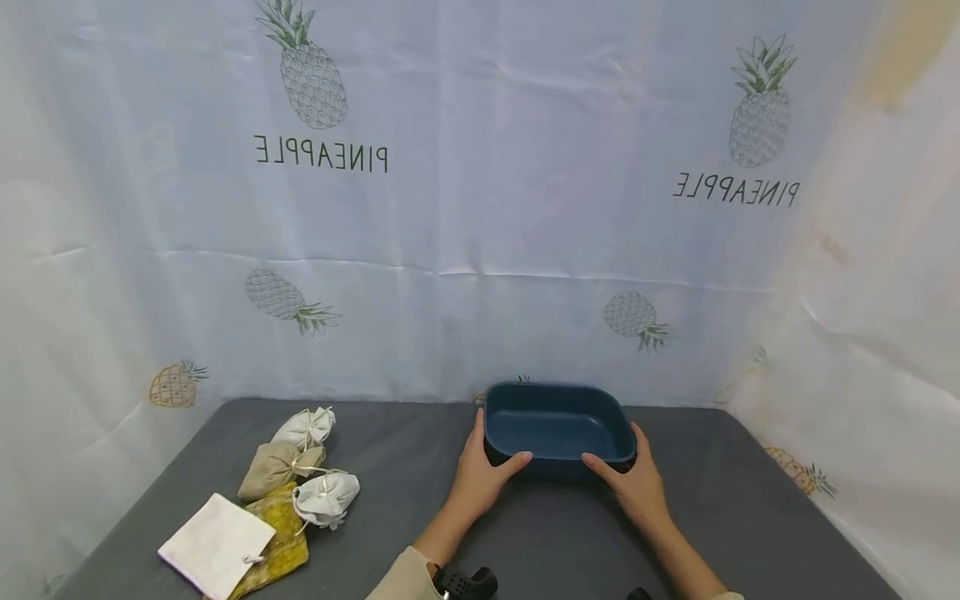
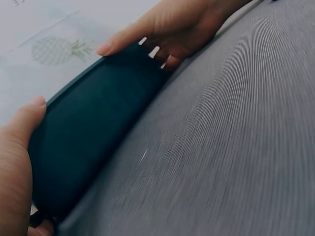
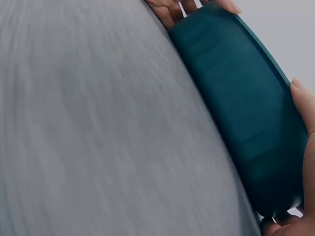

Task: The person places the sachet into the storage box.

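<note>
Both thumbs lie over the near rim of a dark blue rectangular tray (image 1: 557, 425) while the other fingers curl around its ends: the left hand (image 1: 480, 475) grips the left near corner, the right hand (image 1: 637, 482) the right near corner. The tray sits on the grey tabletop (image 1: 540, 533) close to the backdrop (image 1: 480, 233), which shows pineapples and the mirrored word "PINEAPPLE". Small tied cloth sachets (image 1: 300, 475) and a white pouch (image 1: 216, 546) lie well apart to the left. Both wrist views are blurred, and the fingers under the tray are hidden.
</note>
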A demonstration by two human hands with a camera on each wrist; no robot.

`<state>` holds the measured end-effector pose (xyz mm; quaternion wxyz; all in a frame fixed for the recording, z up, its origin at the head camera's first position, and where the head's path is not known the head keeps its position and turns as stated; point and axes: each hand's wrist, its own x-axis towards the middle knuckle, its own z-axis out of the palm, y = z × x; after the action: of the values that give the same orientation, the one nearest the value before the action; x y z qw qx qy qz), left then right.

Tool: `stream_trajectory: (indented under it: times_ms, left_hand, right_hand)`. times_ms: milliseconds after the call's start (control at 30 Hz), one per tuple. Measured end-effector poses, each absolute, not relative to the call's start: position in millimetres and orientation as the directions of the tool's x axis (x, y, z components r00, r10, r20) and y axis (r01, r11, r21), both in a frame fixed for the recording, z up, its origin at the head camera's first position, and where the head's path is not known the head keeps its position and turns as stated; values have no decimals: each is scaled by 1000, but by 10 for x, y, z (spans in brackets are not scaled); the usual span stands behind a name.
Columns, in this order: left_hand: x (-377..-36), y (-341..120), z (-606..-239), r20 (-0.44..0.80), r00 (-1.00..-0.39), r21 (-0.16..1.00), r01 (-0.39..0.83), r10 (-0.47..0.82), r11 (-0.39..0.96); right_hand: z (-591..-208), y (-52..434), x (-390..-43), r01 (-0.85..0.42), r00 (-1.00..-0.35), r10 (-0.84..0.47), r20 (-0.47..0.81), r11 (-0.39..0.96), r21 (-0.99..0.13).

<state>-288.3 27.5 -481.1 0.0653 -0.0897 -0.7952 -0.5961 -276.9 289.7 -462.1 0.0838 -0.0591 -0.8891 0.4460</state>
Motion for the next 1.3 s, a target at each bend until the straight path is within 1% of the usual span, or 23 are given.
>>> stream_trajectory:
  times_ms: [167, 400, 600, 933, 1100, 1300]
  left_hand:
    - [-2895, 68, -4809, 216, -975, 925, 223, 57, 307]
    - [-2912, -226, -4823, 218, -976, 914, 209, 13, 348]
    - [-2929, -450, -4837, 210, -977, 912, 184, -31, 366]
    - [-2949, -808, -4799, 212, -976, 895, 172, -51, 411]
    - [-2959, -917, -4802, 203, -976, 908, 157, -80, 389]
    - [-2961, -927, -4799, 208, -975, 921, 167, -82, 351]
  right_hand:
    - [-4632, 2697, -2800, -8, -977, 169, 130, 579, -815]
    - [-4657, 2389, -2836, -80, -974, 131, 185, 564, -822]
    - [-4691, 2133, -2903, -107, -971, 122, 206, 549, -829]
    - [-4738, 1753, -2983, -164, -962, 105, 252, 516, -841]
    - [-4749, 1635, -3019, -191, -961, 71, 266, 523, -831]
    - [-4763, 1628, -3027, -186, -964, 62, 260, 543, -819]
